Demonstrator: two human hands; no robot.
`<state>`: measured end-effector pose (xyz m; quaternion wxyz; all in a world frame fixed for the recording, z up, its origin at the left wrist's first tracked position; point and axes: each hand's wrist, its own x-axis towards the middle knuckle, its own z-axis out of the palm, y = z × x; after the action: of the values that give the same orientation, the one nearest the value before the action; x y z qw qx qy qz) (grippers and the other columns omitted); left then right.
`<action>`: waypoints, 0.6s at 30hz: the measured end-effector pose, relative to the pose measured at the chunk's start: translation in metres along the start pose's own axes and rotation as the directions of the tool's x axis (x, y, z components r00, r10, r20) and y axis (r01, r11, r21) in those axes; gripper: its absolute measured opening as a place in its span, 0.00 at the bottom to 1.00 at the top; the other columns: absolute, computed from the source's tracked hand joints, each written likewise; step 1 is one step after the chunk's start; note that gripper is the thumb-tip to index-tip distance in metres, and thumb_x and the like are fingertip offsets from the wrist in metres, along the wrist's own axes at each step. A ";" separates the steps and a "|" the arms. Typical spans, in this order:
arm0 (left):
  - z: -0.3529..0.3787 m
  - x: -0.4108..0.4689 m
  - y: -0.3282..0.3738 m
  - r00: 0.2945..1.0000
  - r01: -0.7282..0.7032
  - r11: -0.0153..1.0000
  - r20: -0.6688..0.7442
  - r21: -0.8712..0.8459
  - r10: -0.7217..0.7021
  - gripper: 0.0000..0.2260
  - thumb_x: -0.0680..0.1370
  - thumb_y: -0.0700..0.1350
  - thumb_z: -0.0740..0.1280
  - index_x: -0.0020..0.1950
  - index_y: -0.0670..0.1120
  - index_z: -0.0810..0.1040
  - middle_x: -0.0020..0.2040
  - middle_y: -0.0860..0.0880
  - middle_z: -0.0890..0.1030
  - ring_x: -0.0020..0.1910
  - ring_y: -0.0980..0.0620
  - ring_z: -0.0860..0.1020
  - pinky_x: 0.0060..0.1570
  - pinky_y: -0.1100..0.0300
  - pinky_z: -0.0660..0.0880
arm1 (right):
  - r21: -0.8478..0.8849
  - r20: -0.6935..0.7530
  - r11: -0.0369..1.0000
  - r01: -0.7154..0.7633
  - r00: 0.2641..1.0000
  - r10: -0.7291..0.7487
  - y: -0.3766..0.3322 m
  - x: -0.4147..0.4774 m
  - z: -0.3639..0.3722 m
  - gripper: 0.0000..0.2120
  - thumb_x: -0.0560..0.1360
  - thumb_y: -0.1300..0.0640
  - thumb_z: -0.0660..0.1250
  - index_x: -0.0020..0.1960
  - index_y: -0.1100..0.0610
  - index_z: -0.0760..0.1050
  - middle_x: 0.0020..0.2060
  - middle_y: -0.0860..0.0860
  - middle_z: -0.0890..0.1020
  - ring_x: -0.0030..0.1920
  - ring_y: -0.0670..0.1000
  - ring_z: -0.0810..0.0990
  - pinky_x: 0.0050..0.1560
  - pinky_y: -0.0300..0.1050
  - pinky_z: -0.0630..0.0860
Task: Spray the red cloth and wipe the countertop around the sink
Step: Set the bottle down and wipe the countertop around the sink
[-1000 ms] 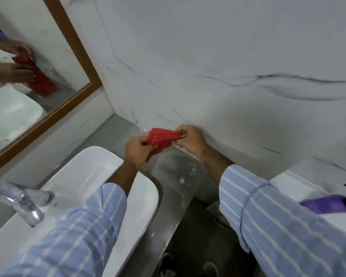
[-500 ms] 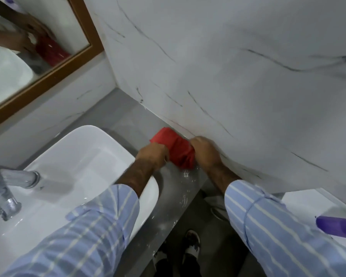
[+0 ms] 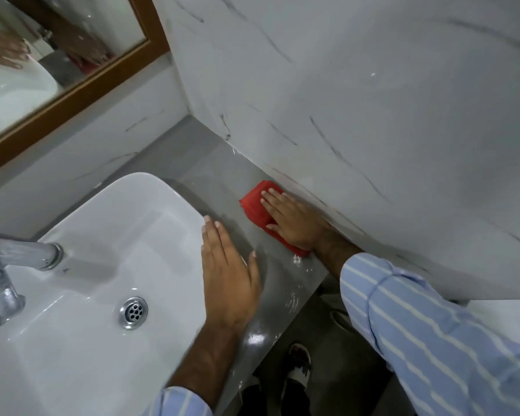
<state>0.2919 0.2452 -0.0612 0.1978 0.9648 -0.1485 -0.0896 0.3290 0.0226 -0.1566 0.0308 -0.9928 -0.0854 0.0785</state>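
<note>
Red cloth (image 3: 254, 204) flat under right hand (image 3: 294, 222)

The right hand (image 3: 294, 223) lies flat over the red cloth (image 3: 254, 202), hiding most of it; only the cloth's far end and a thin strip by the wrist show. The left hand (image 3: 228, 271) covers the sink (image 3: 102, 223) rim nearest the cloth. Left of the sink, the faucet (image 3: 9, 265) is blurred and cut by the frame edge. Above the sink, the mirror (image 3: 72, 85) shows smeared reflections of hands.
</note>
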 end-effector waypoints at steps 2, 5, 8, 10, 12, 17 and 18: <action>0.004 0.001 -0.003 1.000 0.000 1.000 -0.025 0.001 0.000 0.36 0.86 0.56 0.54 0.86 0.39 0.45 0.87 0.44 0.41 0.86 0.46 0.43 0.84 0.51 0.47 | 0.031 -0.017 1.000 -0.007 1.000 0.007 0.004 0.010 0.007 0.32 0.87 0.44 0.52 0.84 0.62 0.52 0.85 0.58 0.55 0.85 0.57 0.51 0.85 0.53 0.49; 0.008 0.003 -0.004 1.000 -0.003 1.000 -0.025 -0.002 0.003 0.35 0.86 0.59 0.52 0.87 0.42 0.43 0.87 0.46 0.39 0.86 0.48 0.41 0.83 0.53 0.44 | 0.106 -0.095 0.992 -0.067 0.992 0.077 0.000 0.012 0.014 0.32 0.87 0.44 0.55 0.84 0.62 0.55 0.84 0.59 0.58 0.84 0.57 0.55 0.84 0.54 0.52; 0.007 0.001 -0.005 1.000 0.003 1.000 0.001 -0.017 -0.003 0.36 0.85 0.61 0.50 0.87 0.43 0.42 0.87 0.48 0.39 0.86 0.49 0.40 0.84 0.52 0.46 | 0.158 -0.115 0.972 -0.176 0.974 0.195 -0.007 -0.021 0.027 0.33 0.86 0.45 0.56 0.83 0.63 0.57 0.83 0.59 0.60 0.84 0.59 0.58 0.84 0.57 0.56; 0.005 0.000 -0.003 1.000 0.020 0.999 0.015 -0.039 -0.020 0.36 0.85 0.60 0.51 0.87 0.44 0.42 0.87 0.48 0.39 0.86 0.49 0.41 0.85 0.49 0.49 | 0.188 -0.098 0.952 -0.241 0.960 0.263 -0.006 -0.050 0.032 0.33 0.86 0.44 0.55 0.83 0.63 0.56 0.83 0.59 0.60 0.84 0.59 0.57 0.83 0.59 0.57; 0.003 0.001 -0.001 0.999 0.039 0.998 0.020 -0.052 -0.038 0.36 0.85 0.59 0.53 0.87 0.44 0.42 0.87 0.48 0.39 0.86 0.49 0.41 0.85 0.48 0.50 | 0.207 -0.068 0.923 -0.325 0.936 0.345 -0.011 -0.065 0.033 0.33 0.86 0.43 0.53 0.84 0.62 0.55 0.83 0.59 0.60 0.84 0.59 0.58 0.83 0.60 0.58; 0.002 0.002 -0.001 0.999 0.025 0.998 0.034 -0.049 -0.024 0.36 0.86 0.57 0.55 0.87 0.42 0.44 0.87 0.46 0.40 0.86 0.47 0.42 0.85 0.47 0.51 | 0.197 -0.094 0.926 -0.323 0.934 0.346 -0.080 -0.056 0.051 0.33 0.87 0.41 0.49 0.84 0.60 0.54 0.84 0.57 0.57 0.84 0.57 0.56 0.84 0.55 0.52; 0.002 0.001 -0.002 0.999 0.026 0.999 0.040 -0.042 -0.025 0.36 0.86 0.58 0.54 0.87 0.42 0.44 0.87 0.46 0.41 0.86 0.47 0.43 0.85 0.47 0.51 | 0.168 -0.079 0.966 -0.194 0.975 0.209 -0.083 -0.062 0.055 0.33 0.87 0.40 0.47 0.85 0.58 0.53 0.84 0.55 0.56 0.85 0.55 0.54 0.84 0.52 0.48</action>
<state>0.2932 0.2453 -0.0637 0.2143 0.9602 -0.1381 -0.1143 0.2466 0.0964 -0.1951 0.1061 -0.9932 0.0243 0.0402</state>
